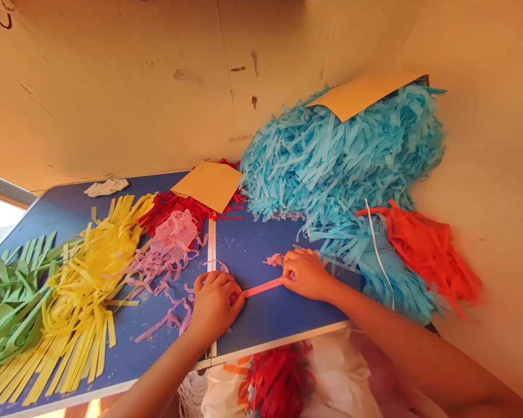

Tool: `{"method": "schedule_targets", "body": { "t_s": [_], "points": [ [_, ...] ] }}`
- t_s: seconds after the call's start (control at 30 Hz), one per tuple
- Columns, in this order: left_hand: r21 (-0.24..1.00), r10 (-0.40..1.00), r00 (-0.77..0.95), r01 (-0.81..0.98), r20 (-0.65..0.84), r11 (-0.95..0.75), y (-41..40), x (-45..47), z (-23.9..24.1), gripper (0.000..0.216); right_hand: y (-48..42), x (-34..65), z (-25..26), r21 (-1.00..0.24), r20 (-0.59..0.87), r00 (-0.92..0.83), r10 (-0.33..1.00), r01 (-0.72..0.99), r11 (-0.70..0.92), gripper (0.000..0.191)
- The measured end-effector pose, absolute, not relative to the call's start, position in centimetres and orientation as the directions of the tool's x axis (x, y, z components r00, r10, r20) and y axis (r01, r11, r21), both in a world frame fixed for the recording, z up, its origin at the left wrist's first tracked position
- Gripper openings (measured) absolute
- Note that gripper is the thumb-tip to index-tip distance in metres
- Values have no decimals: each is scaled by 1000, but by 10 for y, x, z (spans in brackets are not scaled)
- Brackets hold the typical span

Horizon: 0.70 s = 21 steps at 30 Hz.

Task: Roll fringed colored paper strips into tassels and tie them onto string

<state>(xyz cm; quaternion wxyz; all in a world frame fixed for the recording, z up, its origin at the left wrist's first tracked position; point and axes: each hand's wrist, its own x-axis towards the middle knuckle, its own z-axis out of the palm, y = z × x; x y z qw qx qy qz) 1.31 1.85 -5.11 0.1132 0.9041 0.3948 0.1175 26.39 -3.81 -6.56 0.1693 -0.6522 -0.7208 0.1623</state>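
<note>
A pink paper strip (264, 287) is stretched flat on the blue table (261, 325) between my two hands. My left hand (215, 302) pinches its left end, fingers curled. My right hand (305, 274) grips its right end, fingers closed, beside a small curl of pink paper (273, 259). Loose pale pink and lilac strips (169, 249) lie just left of my left hand.
Piles of cut paper strips cover the table: green (9, 296) and yellow (87, 278) at left, red (174, 206) under a tan card (209, 184), a big light-blue heap (340, 157) with a second tan card (366, 93), orange-red (427, 249) at right. A bag (287, 383) of scraps hangs below the edge.
</note>
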Motion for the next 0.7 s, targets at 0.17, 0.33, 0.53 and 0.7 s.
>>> {"method": "schedule_targets", "body": {
  "t_s": [0.17,0.33,0.53,0.7],
  "points": [
    [152,571,789,550,227,-821,16,15,-50,23,-35,262,-59,-406,1,-58,998,912,53,8],
    [33,468,853,474,231,-880,13,19,-50,30,-40,252,-47,-188,263,-371,891,886,425,10],
    [51,454,849,458,271,-887,13,25,-48,22,-35,238,-58,105,293,-635,715,765,636,29],
    [14,442,820,470,364,-883,10,33,-51,15,-31,237,-59,21,312,-547,777,822,570,21]
  ]
}}
